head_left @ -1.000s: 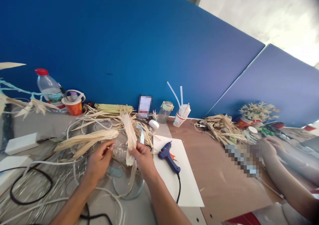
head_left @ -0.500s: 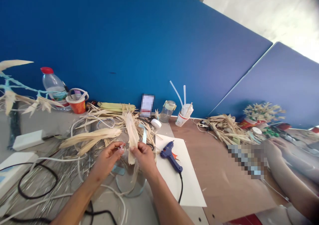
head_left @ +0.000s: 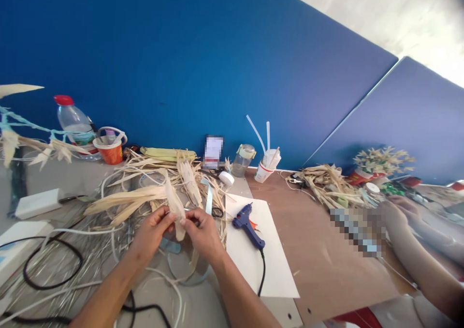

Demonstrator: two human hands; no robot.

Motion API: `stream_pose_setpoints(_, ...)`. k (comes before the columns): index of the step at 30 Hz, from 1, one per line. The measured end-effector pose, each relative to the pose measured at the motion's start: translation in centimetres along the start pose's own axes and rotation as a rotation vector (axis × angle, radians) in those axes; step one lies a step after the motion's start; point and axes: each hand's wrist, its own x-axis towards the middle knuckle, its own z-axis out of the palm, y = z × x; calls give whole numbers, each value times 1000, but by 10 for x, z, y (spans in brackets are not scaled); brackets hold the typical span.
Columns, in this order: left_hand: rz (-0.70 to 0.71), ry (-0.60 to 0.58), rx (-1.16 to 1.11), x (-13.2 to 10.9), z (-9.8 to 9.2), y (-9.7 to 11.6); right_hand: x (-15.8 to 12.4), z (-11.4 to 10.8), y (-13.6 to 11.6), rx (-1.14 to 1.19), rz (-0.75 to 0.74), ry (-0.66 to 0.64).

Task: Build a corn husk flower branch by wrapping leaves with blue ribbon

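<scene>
A pale strip of dried husk (head_left: 174, 204) stands nearly upright between my hands, its lower end near the fingertips. My left hand (head_left: 155, 229) pinches it from the left, and my right hand (head_left: 203, 231) pinches its right edge. The two hands almost touch. Just behind them lies another pale husk piece (head_left: 189, 180) on a pile of dried husks (head_left: 126, 200). Right of my right hand, a blue glue gun (head_left: 250, 225) rests on a white sheet (head_left: 279, 270). Black-handled scissors (head_left: 217, 212) lie beside the sheet.
White and black cables and thin wires cover the left side. At the back stand a bottle (head_left: 74, 125), an orange cup (head_left: 109, 151), a phone (head_left: 213, 150), a jar (head_left: 242, 161) and a paper cup with straws (head_left: 264, 171). Another person's hands (head_left: 395, 216) are at the right.
My hands have come closer together. A narrow husk strip now stands between them, to the left, while the wider piece that my right hand held lies released on the pile.
</scene>
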Motion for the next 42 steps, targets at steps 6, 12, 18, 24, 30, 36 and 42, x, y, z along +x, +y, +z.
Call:
stream_pose_setpoints(6, 5, -29, 77, -1, 1, 2, 7, -5, 0, 460, 75, 85)
stream_pose_setpoints(12, -30, -5, 22, 3, -2, -6, 8, -13, -4, 727, 62, 52)
stream_pose_setpoints(18, -16, -28, -37, 2, -3, -5, 13, -24, -5, 920, 67, 82)
stream_pose_setpoints(24, -14, 44, -125, 4, -4, -5, 15, -37, -9, 1064, 54, 106)
stream_pose_setpoints(30, -29, 50, -114, 4, -2, -4, 17, -42, -11, 1018, 31, 167)
stream_pose_setpoints(36, -45, 50, -80, 1, 0, 0, 9, -32, -22, 919, 57, 116)
stream_pose_setpoints(42, -35, 37, -82, 1, -1, -3, 7, -22, -18, 875, 110, 48)
